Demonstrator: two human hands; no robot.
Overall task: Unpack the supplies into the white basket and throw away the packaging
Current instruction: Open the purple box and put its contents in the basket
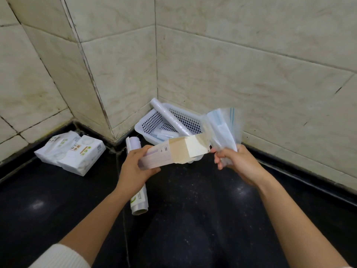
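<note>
A black counter (58,200) meets tiled walls (251,64) in a corner, and the white basket (148,123) sits in that corner as the landmark. A long roll (170,118) leans inside the basket, its top sticking out over the rim, with small pale packets beneath it. Well left of the basket lie wrapped tissue packs (71,149). Just in front of the basket, 1 wrapped roll (138,198) lies on the counter. The left hand (135,169) grips an opened carton (173,153) in front of the basket. The right hand (233,163) pinches a fanned bunch of clear bags (222,126) beside the basket's right edge. Held by 1 end, the slippery bags could slide apart and miss the basket.
</note>
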